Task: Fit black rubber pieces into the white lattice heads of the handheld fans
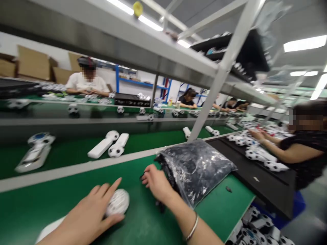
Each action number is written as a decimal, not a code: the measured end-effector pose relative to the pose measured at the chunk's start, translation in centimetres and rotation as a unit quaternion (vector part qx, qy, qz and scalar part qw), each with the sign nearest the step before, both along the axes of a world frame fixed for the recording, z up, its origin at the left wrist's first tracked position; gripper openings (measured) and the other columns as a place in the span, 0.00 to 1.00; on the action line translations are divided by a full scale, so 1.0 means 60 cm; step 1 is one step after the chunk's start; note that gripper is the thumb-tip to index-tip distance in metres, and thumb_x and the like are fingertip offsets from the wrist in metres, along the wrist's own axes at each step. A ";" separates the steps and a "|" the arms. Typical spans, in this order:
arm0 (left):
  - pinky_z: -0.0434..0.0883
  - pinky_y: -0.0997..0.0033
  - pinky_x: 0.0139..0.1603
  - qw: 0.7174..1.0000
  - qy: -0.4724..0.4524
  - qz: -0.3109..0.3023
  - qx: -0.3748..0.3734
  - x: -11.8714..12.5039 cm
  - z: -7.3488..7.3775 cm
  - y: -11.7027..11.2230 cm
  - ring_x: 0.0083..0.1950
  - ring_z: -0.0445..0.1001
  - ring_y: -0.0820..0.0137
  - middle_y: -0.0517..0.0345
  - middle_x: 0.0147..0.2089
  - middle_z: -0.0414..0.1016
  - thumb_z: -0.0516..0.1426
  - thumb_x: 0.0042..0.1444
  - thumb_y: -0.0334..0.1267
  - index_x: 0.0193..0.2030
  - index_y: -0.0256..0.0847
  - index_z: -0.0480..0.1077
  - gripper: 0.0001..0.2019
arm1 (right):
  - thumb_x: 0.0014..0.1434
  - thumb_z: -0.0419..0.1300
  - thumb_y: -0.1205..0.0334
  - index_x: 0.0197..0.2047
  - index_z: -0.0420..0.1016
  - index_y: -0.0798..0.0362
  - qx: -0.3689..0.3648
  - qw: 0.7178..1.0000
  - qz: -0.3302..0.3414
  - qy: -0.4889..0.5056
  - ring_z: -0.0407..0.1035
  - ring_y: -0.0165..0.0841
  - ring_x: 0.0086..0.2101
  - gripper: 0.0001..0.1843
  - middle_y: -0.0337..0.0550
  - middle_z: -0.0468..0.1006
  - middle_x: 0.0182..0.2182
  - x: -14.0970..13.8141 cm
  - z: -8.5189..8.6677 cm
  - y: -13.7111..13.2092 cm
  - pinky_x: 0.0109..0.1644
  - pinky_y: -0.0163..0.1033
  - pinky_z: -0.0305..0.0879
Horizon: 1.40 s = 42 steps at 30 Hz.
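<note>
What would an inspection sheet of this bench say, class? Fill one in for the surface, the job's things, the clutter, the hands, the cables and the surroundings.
surface: green bench belt with a pale edge strip
job's things: white ball-shaped piece; clear plastic bag of dark items
clutter: small dark scrap on the green
hands: left hand spread over the piece; right hand at the bag's edge, metal bangle on its wrist
cables: nothing seen
surroundings: co-worker reaching over a black tray of white football-patterned pieces; more people across the line; cardboard boxes
</note>
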<state>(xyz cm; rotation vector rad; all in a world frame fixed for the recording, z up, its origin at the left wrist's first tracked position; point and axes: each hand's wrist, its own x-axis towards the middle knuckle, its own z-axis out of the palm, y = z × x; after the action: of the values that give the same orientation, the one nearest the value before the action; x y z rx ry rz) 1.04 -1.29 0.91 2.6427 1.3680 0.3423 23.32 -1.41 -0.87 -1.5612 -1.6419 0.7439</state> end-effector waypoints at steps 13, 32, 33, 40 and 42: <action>0.62 0.61 0.51 0.988 -0.028 -0.015 -0.150 0.014 -0.002 0.028 0.54 0.63 0.55 0.51 0.55 0.63 0.61 0.35 0.58 0.62 0.48 0.51 0.46 | 0.55 0.58 0.61 0.34 0.69 0.54 0.004 0.980 0.168 0.108 0.68 0.32 0.33 0.05 0.41 0.71 0.31 -0.019 0.025 -0.034 0.38 0.36 0.66; 0.64 0.68 0.47 0.982 -0.085 0.026 -0.167 0.014 0.002 0.014 0.51 0.68 0.60 0.63 0.55 0.67 0.60 0.38 0.55 0.57 0.54 0.58 0.36 | 0.45 0.64 0.64 0.31 0.56 0.52 -0.040 0.976 0.141 0.163 0.67 0.35 0.42 0.17 0.45 0.69 0.47 -0.059 -0.017 -0.041 0.42 0.39 0.64; 0.64 0.68 0.47 0.982 -0.088 0.028 -0.168 0.014 0.002 0.013 0.52 0.68 0.60 0.63 0.55 0.67 0.59 0.39 0.55 0.57 0.54 0.58 0.36 | 0.46 0.64 0.64 0.30 0.56 0.52 -0.032 0.977 0.139 0.158 0.67 0.35 0.42 0.17 0.45 0.69 0.47 -0.061 -0.019 -0.043 0.42 0.39 0.63; 0.63 0.64 0.49 0.984 -0.073 0.033 -0.161 0.014 0.002 0.010 0.53 0.67 0.59 0.63 0.57 0.64 0.58 0.41 0.54 0.58 0.54 0.57 0.34 | 0.50 0.62 0.59 0.31 0.61 0.53 0.004 0.986 0.132 0.097 0.67 0.33 0.40 0.12 0.43 0.71 0.42 -0.040 -0.017 -0.017 0.41 0.37 0.64; 0.64 0.62 0.48 0.986 -0.056 0.038 -0.152 0.013 0.003 0.011 0.50 0.68 0.58 0.60 0.55 0.66 0.59 0.40 0.52 0.57 0.51 0.57 0.35 | 0.55 0.58 0.59 0.33 0.66 0.54 0.047 0.996 0.078 0.018 0.66 0.32 0.38 0.07 0.43 0.70 0.39 -0.018 -0.015 0.004 0.41 0.37 0.63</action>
<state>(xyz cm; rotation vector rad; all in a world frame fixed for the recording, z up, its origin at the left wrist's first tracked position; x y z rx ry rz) 1.80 -0.62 1.07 2.2951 1.3677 0.2618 22.23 -1.16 -1.78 -1.3579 -1.7621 0.7592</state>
